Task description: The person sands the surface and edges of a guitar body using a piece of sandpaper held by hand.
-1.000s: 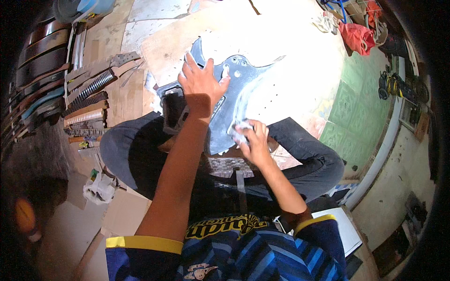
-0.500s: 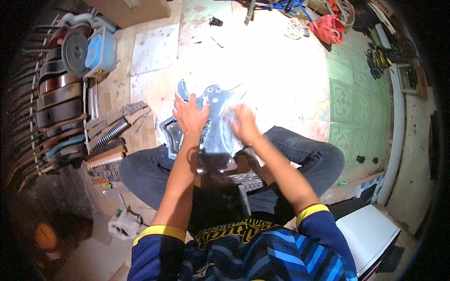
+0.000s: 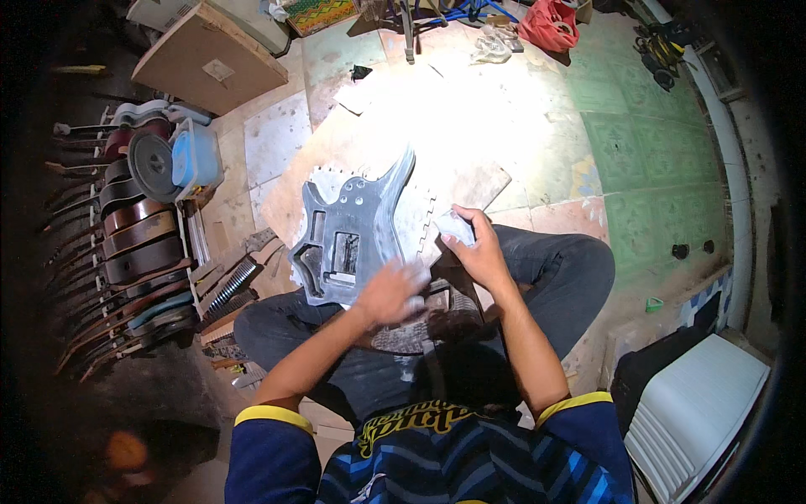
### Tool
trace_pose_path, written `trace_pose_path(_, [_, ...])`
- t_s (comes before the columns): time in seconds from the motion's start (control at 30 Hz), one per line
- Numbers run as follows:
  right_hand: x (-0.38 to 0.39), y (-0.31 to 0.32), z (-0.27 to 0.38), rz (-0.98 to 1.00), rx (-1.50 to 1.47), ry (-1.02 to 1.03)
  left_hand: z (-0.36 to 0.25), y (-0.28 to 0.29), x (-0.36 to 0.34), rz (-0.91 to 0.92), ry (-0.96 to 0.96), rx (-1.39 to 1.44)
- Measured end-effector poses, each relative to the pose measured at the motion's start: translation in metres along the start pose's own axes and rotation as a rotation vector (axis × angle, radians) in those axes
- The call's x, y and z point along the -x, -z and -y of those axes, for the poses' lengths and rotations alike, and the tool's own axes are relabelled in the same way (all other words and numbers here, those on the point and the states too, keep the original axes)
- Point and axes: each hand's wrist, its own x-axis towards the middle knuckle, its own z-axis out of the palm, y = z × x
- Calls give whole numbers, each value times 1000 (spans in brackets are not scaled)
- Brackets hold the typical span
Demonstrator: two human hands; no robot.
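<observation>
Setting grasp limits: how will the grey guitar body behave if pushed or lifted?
Likely stiff: the guitar body looks like a solid slab, cut with cavities. Unlikely to roll, since it lies broad face up, though it may slide. Pale powdery smears could make it slippery.

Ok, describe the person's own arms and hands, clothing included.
Short dark-blue sleeves end in yellow cuffs; the forearms are bare. The left hand and right hand wear no gloves. The left fingertips, blurred, look dusted whitish.

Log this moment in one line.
Left hand: blurred, at near edge of guitar body | Right hand: holding pale piece | Guitar body: dark grey
</observation>
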Motion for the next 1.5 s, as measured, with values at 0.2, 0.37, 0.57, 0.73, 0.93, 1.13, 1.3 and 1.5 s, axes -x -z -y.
trace_pose_path(0.2, [-7,-8,0,-124,-126,-104,71,14,-6,-45,-121,42])
trace_pose_path(0.37, [-8,-8,-1,-83,-89,-128,128,102,-99,-193,-19,-303])
trace_pose_path(0.57, [-14,0,10,-80,-109,-145,135,101,-147,-499,345,-155])
trace_pose_path(0.73, [-9,-3,5,-142,-20,-52,64,47,-46,11,60,-207])
trace_pose_path(0.93, [-5,-10,20,-69,-42,-92,68,50,-8,211,-149,-63])
trace_pose_path(1.13, [-6,-6,13,-120,1,-29,142,124,-137,-179,56,-282])
trace_pose_path(1.3, [-4,-6,5,-111,72,47,153,118,-163,-455,266,-218])
trace_pose_path(1.5, [-4,-5,10,-43,44,-122,67,48,-50,-49,85,-242])
